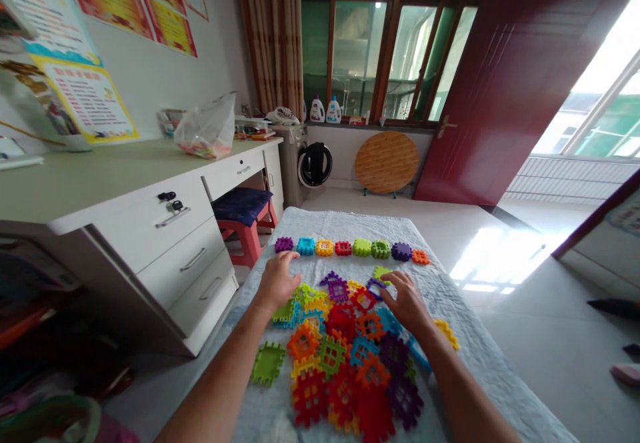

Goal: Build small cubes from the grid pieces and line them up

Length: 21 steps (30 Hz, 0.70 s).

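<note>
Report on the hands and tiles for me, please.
Left hand open by tiles. Right hand opposite, grip unclear. Tiles mostly heaped. Block row beyond, no obstruction seen.

Whether the right hand (407,300) touches the purple piece (374,284) at its fingertips is unclear. Its forearm (453,376) covers part of a blue piece (419,353), and overlapping pieces in the pile (343,323) partly hide others. The bottom edge cuts off the pale blue cloth (495,380); the top edge crops the red door (470,83). The wall poster's (83,93) small print is unreadable, the plastic bag's (207,126) contents blurred.
</note>
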Tool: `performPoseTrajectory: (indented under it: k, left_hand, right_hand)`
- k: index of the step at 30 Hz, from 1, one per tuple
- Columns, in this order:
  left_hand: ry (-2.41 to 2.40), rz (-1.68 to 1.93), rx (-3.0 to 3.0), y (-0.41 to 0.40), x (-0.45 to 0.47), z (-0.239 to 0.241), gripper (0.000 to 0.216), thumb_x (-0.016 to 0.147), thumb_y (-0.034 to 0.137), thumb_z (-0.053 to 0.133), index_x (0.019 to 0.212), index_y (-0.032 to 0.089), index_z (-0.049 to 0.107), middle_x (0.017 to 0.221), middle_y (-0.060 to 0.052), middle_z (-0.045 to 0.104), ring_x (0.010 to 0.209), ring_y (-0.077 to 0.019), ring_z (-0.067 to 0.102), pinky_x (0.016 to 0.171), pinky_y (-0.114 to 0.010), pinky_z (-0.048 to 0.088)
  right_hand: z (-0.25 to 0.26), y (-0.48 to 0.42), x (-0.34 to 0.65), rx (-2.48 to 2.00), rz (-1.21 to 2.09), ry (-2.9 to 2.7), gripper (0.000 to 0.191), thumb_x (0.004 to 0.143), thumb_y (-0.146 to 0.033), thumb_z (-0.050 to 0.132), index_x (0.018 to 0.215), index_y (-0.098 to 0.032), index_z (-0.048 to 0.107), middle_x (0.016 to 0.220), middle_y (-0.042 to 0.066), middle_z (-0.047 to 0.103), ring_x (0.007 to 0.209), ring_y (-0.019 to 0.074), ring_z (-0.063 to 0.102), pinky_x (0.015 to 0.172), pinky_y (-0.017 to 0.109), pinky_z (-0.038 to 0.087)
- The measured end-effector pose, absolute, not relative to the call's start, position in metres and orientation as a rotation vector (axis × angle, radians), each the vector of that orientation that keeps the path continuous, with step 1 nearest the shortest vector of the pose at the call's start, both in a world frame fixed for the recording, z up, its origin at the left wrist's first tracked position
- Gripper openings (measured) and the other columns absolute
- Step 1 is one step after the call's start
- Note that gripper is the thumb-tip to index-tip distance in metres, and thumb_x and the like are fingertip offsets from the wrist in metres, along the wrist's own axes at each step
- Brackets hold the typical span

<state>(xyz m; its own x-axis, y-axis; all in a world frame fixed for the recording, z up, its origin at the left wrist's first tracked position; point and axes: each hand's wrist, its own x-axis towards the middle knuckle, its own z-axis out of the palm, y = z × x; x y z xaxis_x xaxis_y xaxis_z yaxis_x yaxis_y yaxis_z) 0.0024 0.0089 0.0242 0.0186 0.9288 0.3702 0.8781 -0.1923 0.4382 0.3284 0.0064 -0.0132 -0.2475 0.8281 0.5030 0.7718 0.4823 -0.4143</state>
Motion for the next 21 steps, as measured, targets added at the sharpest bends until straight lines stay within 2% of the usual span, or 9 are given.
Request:
performPoseTrajectory:
  k: [3,5,11,15,21]
  left_hand:
    - [1.925,0.295,2.390,0.041,-0.004,0.044,0.062,0.067,0.022,0.063,0.126,0.015,0.047,0.131,-0.012,0.051,0.122,-0.0269,0.046,0.105,-0.035,0.034]
    - [1.892,0.185,2.419,0.069,-0.005,0.051,0.070,0.063,0.019,0.067,0.129,0.016,0.045,0.137,-0.011,0.047,0.128,-0.0265,0.041,0.107,-0.034,0.030]
    - [1.808,-0.138,2.424,0.134,0.006,0.049,0.092,0.047,0.023,0.079,0.132,0.018,0.042,0.143,-0.013,0.041,0.135,-0.0297,0.029,0.106,-0.035,0.031]
    - [1.792,-0.283,2.422,0.149,0.018,0.040,0.085,0.045,0.018,0.078,0.125,0.022,0.048,0.132,-0.010,0.052,0.129,-0.0299,0.038,0.099,-0.037,0.039]
    - [1.785,-0.371,2.401,0.160,0.021,0.029,0.064,0.043,0.016,0.075,0.105,0.024,0.060,0.114,-0.006,0.063,0.103,-0.0295,0.060,0.087,-0.037,0.047]
  right_hand:
    - [-0.016,0.008,0.333,-1.317,0.093,-1.998,0.017,0.082,-0.024,0.054,0.096,-0.020,0.062,0.094,0.006,0.064,0.091,0.0223,0.057,0.084,0.036,0.044]
    - [-0.018,0.009,0.335,-1.318,0.087,-1.974,0.016,0.082,-0.025,0.054,0.095,-0.020,0.062,0.093,0.006,0.064,0.091,0.0222,0.057,0.084,0.036,0.044]
    - [-0.021,0.009,0.336,-1.319,0.083,-1.950,0.016,0.082,-0.025,0.054,0.095,-0.020,0.061,0.091,0.006,0.063,0.090,0.0220,0.056,0.083,0.036,0.044]
    - [-0.020,0.008,0.334,-1.320,0.086,-1.939,0.015,0.083,-0.024,0.053,0.095,-0.021,0.061,0.091,0.005,0.064,0.089,0.0216,0.057,0.083,0.036,0.045]
    - [-0.017,0.009,0.333,-1.313,0.108,-1.935,0.015,0.083,-0.025,0.054,0.095,-0.021,0.061,0.092,0.005,0.064,0.091,0.0216,0.057,0.084,0.036,0.044]
